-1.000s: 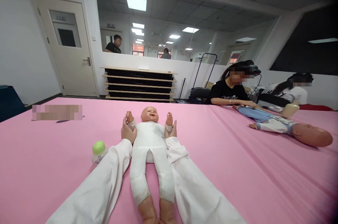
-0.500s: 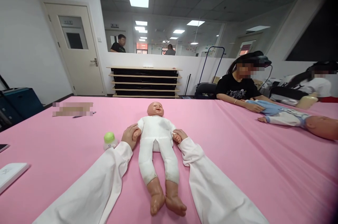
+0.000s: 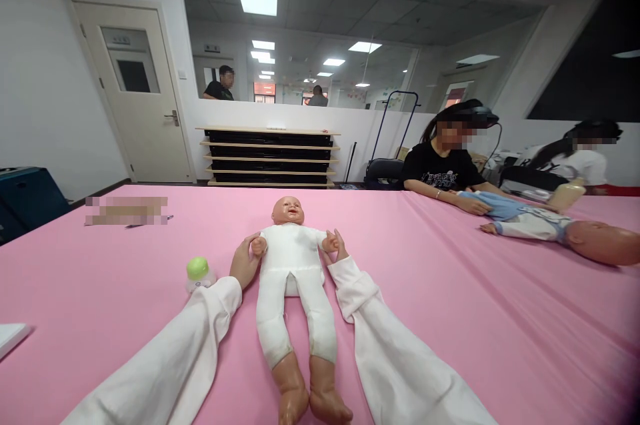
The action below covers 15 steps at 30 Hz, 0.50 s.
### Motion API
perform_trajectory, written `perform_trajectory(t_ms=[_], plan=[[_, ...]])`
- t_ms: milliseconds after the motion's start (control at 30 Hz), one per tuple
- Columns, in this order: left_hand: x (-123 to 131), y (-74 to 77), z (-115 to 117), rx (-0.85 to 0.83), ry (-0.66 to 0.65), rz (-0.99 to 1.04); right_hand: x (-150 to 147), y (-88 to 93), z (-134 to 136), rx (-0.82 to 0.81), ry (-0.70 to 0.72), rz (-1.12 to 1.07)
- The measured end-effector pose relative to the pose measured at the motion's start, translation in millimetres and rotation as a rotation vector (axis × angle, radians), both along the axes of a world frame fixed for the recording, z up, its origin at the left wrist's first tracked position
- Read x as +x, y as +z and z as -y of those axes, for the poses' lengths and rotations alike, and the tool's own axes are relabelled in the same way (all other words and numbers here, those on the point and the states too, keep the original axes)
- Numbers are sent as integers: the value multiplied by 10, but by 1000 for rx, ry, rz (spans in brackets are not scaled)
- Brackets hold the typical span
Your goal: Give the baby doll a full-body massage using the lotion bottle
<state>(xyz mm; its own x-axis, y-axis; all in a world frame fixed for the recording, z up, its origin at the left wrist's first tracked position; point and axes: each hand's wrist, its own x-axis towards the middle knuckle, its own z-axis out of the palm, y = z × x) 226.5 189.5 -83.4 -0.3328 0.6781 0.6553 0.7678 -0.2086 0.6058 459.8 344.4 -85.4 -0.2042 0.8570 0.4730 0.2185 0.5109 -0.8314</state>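
A baby doll (image 3: 293, 248) with a white cloth body lies face up on the pink-covered table, its bare feet toward me. My left hand (image 3: 244, 263) is closed around the doll's arm on the left, beside the doll's small fist (image 3: 259, 246). On the other side my right hand (image 3: 340, 250) grips the doll's other arm, fingers partly hidden behind the doll's hand (image 3: 331, 241). Just left of my left hand stands a small bottle with a green cap (image 3: 198, 269), partly behind my white sleeve.
A white object (image 3: 13, 338) lies at the left edge. Farther back is a blurred-out item (image 3: 127, 210). At the right, a person in black (image 3: 443, 168) handles a second doll in blue and white clothes (image 3: 540, 221); a pale bottle (image 3: 567, 195) stands behind it. Shelves (image 3: 270, 158) stand beyond the table.
Both of the doll's hands have been raised a little, the right one more clearly, with my hands moving along. My view has shifted slightly to the right.
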Motion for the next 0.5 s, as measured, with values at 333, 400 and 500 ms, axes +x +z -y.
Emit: perform_trajectory(t_ms=[333, 400, 500], plan=[[0, 126, -757, -36, 222, 165, -501, 12, -399, 214, -129, 46], [-90, 78, -905, -93, 258, 193, -510, 43, -464, 230, -114, 77], [-218, -9, -1104, -198, 283, 225, -491, 55, -541, 214, -53, 127]])
